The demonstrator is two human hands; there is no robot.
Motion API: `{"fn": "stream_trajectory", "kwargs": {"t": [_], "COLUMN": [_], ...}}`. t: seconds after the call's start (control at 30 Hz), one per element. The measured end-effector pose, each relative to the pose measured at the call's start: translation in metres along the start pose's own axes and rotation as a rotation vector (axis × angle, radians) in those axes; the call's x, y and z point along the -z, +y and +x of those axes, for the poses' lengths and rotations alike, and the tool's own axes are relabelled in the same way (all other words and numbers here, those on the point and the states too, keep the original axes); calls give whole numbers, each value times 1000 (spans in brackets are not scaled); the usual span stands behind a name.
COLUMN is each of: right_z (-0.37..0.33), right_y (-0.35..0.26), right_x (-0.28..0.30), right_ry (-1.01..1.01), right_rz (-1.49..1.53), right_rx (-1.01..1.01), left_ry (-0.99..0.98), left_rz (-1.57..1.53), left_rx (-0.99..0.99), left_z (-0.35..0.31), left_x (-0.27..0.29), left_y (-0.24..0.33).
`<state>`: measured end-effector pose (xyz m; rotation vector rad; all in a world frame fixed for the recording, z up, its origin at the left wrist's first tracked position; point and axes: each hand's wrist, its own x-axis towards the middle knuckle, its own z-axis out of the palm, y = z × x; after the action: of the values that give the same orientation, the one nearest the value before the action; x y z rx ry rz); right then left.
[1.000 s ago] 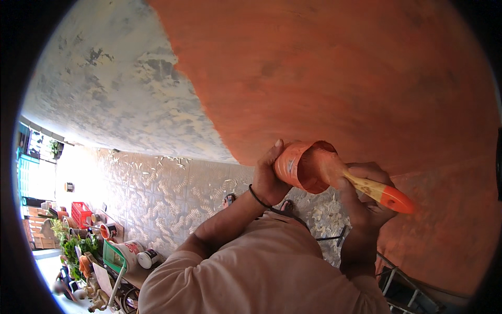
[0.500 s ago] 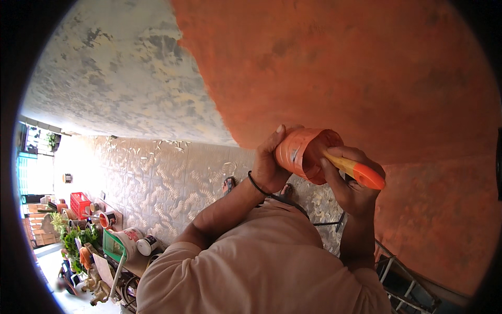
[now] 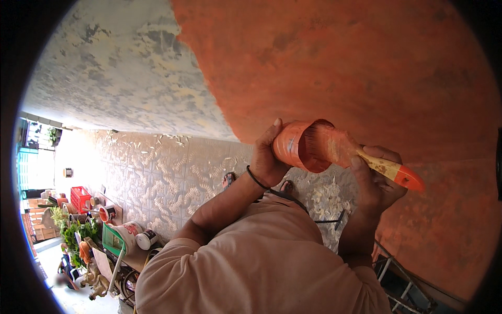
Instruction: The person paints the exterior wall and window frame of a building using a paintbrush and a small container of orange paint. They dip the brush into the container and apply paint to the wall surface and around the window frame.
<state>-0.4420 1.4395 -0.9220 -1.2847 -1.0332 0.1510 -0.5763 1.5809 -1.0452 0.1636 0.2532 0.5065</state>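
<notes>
My left hand (image 3: pixel 267 159) is wrapped round an orange-coated paint container (image 3: pixel 288 146), tilted with its mouth toward the right. A paintbrush (image 3: pixel 340 144) lies at that mouth, its bristles and ferrule covered in orange paint and the bristle tips just at the rim. My right hand (image 3: pixel 379 183) grips the brush by its yellow handle with an orange end. Beyond both hands rises the wall (image 3: pixel 324 63), coated orange on the right and bare patchy grey-white on the left. The paint inside the container cannot be seen.
Paint flakes litter the tiled floor (image 3: pixel 157 183) along the wall's foot. At lower left are a red crate (image 3: pixel 80 199), paint buckets (image 3: pixel 128 235), a small tin (image 3: pixel 147 239) and green plants (image 3: pixel 78 230). A metal ladder-like frame (image 3: pixel 400 277) stands at lower right, close to the wall.
My right hand has drawn the paintbrush rightward out of the container, so its bristles now show. The container has shifted slightly left and up in my left hand.
</notes>
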Motion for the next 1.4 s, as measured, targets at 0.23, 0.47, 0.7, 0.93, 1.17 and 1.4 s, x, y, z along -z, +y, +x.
{"fn": "stream_trajectory", "kwargs": {"t": [0.23, 0.47, 0.7, 0.93, 1.17, 1.4], "right_z": [0, -1, -8, -8, -10, 52], "right_y": [18, 24, 45, 40, 50, 43], "right_x": [12, 20, 23, 9, 8, 16], "right_ry": [184, 145, 220, 154, 347, 432], "right_rz": [124, 266, 355, 614, 805, 1138], "right_rx": [-87, -127, -112, -244, -461, -299], "left_ry": [26, 15, -6, -24, -113, -70], "left_rz": [-75, -64, -63, -72, -93, -42], "left_rx": [38, 64, 86, 94, 132, 172], "left_z": [6, 8, 5, 1, 3, 5], "left_x": [5, 4, 3, 3, -4, 15], "left_y": [0, 2, 3, 6, 2, 6]}}
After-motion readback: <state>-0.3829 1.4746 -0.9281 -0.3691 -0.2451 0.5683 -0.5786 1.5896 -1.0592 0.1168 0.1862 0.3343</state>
